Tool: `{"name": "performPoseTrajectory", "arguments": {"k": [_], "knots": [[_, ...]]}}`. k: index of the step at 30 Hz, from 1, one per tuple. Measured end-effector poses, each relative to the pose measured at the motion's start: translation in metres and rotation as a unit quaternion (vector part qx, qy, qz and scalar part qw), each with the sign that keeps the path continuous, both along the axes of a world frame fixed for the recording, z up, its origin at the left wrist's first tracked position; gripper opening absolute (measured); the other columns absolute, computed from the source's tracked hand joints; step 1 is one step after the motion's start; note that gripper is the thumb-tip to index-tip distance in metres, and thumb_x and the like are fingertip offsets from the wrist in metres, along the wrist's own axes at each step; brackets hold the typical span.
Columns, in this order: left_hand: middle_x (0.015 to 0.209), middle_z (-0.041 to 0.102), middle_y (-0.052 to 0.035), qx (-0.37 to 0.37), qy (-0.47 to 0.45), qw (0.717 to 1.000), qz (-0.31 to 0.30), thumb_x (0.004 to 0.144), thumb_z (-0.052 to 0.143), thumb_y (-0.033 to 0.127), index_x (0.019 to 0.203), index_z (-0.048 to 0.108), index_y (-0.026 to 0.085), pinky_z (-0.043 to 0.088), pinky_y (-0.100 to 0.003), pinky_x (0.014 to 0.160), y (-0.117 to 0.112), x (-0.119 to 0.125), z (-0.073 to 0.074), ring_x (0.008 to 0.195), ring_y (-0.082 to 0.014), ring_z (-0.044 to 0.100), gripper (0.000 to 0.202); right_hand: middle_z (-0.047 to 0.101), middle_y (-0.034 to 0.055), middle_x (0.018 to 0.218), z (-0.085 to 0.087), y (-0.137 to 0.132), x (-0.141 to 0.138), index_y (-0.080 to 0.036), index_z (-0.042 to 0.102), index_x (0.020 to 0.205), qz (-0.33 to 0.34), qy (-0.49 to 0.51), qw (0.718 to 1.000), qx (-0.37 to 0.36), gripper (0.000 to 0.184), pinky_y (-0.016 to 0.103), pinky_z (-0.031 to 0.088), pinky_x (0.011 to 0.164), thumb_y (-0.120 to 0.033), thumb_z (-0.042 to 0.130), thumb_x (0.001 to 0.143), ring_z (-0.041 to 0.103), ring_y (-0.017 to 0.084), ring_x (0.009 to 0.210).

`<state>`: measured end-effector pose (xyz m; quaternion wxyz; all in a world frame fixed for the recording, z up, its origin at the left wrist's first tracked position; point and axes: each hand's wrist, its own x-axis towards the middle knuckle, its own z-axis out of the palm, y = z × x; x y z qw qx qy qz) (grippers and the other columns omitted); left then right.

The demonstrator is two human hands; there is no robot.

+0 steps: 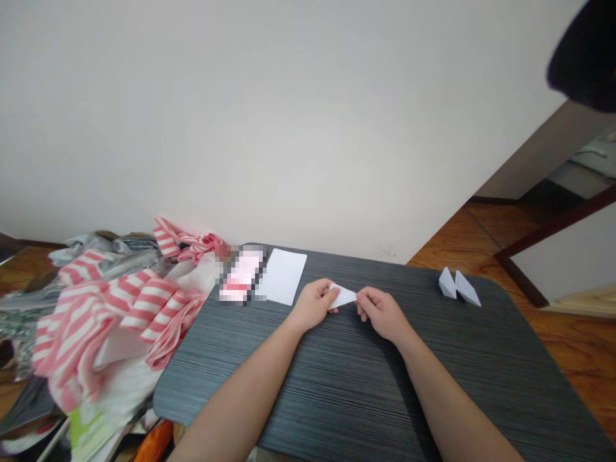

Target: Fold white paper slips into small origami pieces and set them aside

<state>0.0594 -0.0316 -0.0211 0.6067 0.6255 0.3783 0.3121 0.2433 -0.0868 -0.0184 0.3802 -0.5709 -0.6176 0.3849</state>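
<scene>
A small piece of folded white paper (342,296), shaped like a triangle, is held between my two hands over the dark table. My left hand (315,304) grips its wide end, thumb on top. Its pointed right tip is pinched by the thumb and fingers of my right hand (382,312). Past my left hand lies a stack of white paper (285,276), flat on the table. Two folded white paper pieces (447,284) stand side by side near the table's right end.
The dark wood-grain table (337,398) has its far edge along a pale wall (308,128). A blurred-out phone-like object (242,274) lies left of the paper stack. Red-and-white striped cloth (91,327) and plastic bags are heaped at the left. Wooden floor (568,340) shows at the right.
</scene>
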Motion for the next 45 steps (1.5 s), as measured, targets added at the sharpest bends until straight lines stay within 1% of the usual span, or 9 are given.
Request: {"name": "performPoseTrajectory", "arguments": {"k": [5, 10, 14, 18, 22, 27, 32, 37, 45], "knots": [[0.065, 0.053, 0.0011, 0.05, 0.005, 0.997, 0.053, 0.079, 0.054, 0.041, 0.085, 0.058, 0.015, 0.034, -0.019, 0.051, 0.001, -0.002, 0.0, 0.056, -0.0087, 0.045, 0.027, 0.051, -0.0035, 0.052, -0.003, 0.0, 0.001, -0.018, 0.051, 0.067, -0.022, 0.034, 0.999, -0.004, 0.027, 0.022, 0.038, 0.048, -0.035, 0.045, 0.088, 0.047, 0.009, 0.044], [0.059, 0.046, 0.0043, 0.046, -0.009, 0.998, 0.043, 0.079, 0.055, 0.038, 0.095, 0.057, 0.016, 0.03, -0.018, 0.048, 0.0, 0.0, 0.0, 0.051, -0.0068, 0.04, 0.028, 0.052, -0.0027, 0.053, -0.005, 0.002, 0.001, -0.017, 0.052, 0.07, -0.058, 0.095, 0.994, 0.009, 0.027, 0.022, 0.036, 0.048, -0.036, 0.045, 0.088, 0.046, 0.009, 0.045], [0.058, 0.046, 0.0046, 0.037, -0.039, 0.998, 0.044, 0.079, 0.055, 0.036, 0.096, 0.055, 0.016, 0.033, -0.018, 0.049, 0.0, 0.002, 0.001, 0.051, -0.007, 0.043, 0.026, 0.056, -0.0013, 0.06, -0.004, 0.002, -0.004, -0.016, 0.055, 0.085, -0.012, 0.151, 0.988, 0.001, 0.019, 0.021, 0.033, 0.044, -0.035, 0.05, 0.086, 0.043, 0.008, 0.045], [0.058, 0.05, 0.0041, 0.003, -0.065, 0.998, 0.008, 0.08, 0.054, 0.036, 0.09, 0.05, 0.016, 0.04, -0.02, 0.052, -0.001, 0.003, 0.002, 0.052, -0.0086, 0.049, 0.022, 0.057, -0.0006, 0.066, -0.004, 0.0, -0.008, -0.017, 0.055, 0.096, 0.036, 0.165, 0.986, 0.0, 0.018, 0.022, 0.035, 0.046, -0.029, 0.055, 0.083, 0.047, 0.009, 0.05], [0.066, 0.056, 0.0014, 0.023, -0.05, 0.998, -0.007, 0.081, 0.053, 0.036, 0.09, 0.051, 0.016, 0.042, -0.021, 0.055, -0.003, 0.004, 0.003, 0.057, -0.0096, 0.053, 0.022, 0.058, 0.0007, 0.07, -0.007, 0.0, -0.008, -0.018, 0.053, 0.098, 0.036, 0.167, 0.985, -0.003, 0.018, 0.021, 0.037, 0.044, -0.028, 0.053, 0.084, 0.052, 0.011, 0.054], [0.068, 0.058, -0.0001, 0.069, 0.024, 0.997, 0.002, 0.08, 0.054, 0.038, 0.091, 0.055, 0.017, 0.042, -0.022, 0.056, -0.004, 0.002, 0.0, 0.06, -0.0108, 0.054, 0.024, 0.06, 0.0021, 0.075, -0.011, 0.001, -0.007, -0.019, 0.051, 0.098, 0.045, 0.173, 0.984, -0.005, 0.018, 0.021, 0.038, 0.043, -0.029, 0.054, 0.084, 0.055, 0.012, 0.056], [0.089, 0.062, -0.0028, 0.09, 0.026, 0.996, 0.012, 0.077, 0.058, 0.031, 0.099, 0.054, 0.018, 0.042, -0.022, 0.057, -0.003, 0.004, -0.004, 0.061, -0.0091, 0.055, 0.026, 0.059, 0.0008, 0.073, -0.011, 0.002, -0.008, -0.019, 0.05, 0.095, 0.045, 0.172, 0.984, -0.009, 0.016, 0.022, 0.04, 0.045, -0.028, 0.055, 0.083, 0.056, 0.011, 0.057], [0.079, 0.062, -0.0026, 0.089, 0.027, 0.996, -0.011, 0.081, 0.053, 0.033, 0.095, 0.058, 0.017, 0.043, -0.023, 0.06, -0.006, 0.003, 0.001, 0.064, -0.0109, 0.056, 0.022, 0.059, 0.0009, 0.076, -0.007, 0.0, -0.009, -0.019, 0.05, 0.094, 0.057, 0.173, 0.983, -0.006, 0.015, 0.022, 0.041, 0.048, -0.027, 0.056, 0.083, 0.057, 0.011, 0.061], [0.07, 0.06, -0.0006, 0.07, 0.008, 0.997, -0.026, 0.072, 0.065, 0.035, 0.101, 0.054, 0.016, 0.04, -0.021, 0.055, -0.008, 0.003, 0.006, 0.06, -0.0106, 0.055, 0.036, 0.058, 0.0014, 0.078, -0.003, -0.001, -0.011, -0.018, 0.049, 0.093, 0.057, 0.161, 0.985, 0.001, 0.016, 0.023, 0.043, 0.051, -0.029, 0.056, 0.083, 0.058, 0.012, 0.063]]}}
